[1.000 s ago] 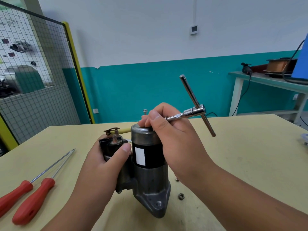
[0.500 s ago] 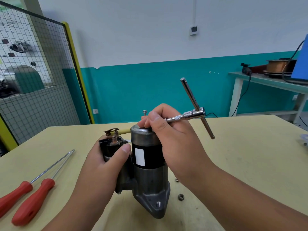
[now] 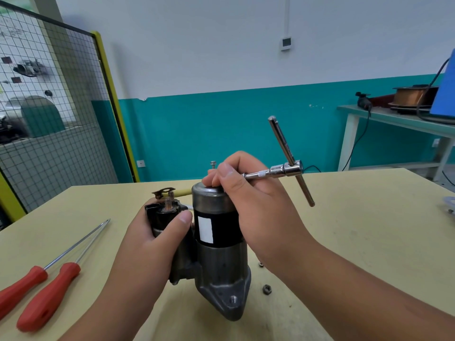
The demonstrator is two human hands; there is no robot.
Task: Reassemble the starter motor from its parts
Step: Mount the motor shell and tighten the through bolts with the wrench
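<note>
The starter motor [image 3: 216,244] stands upright on the yellow table [image 3: 344,217], nose housing down, with a black band and white label on its body. My left hand [image 3: 152,244] grips the black solenoid [image 3: 163,214] on its left side, thumb across the front. My right hand [image 3: 253,203] holds the shaft of a chrome T-handle wrench [image 3: 288,166] near the motor's top cap; the wrench tip is hidden behind my fingers. A small bolt [image 3: 213,164] sticks up just behind the cap. A copper stud and a terminal tab rise from the solenoid.
Two red-handled screwdrivers [image 3: 41,289] lie at the left front of the table. Two loose nuts [image 3: 267,289] sit on the table right of the motor's base. A wire-mesh guard with a yellow frame [image 3: 113,104] stands at the left. A side bench [image 3: 398,119] carries a copper wire spool.
The T-handle's cross bar has turned slightly, its top end tipping towards upright. Both hands and the motor stay in place.
</note>
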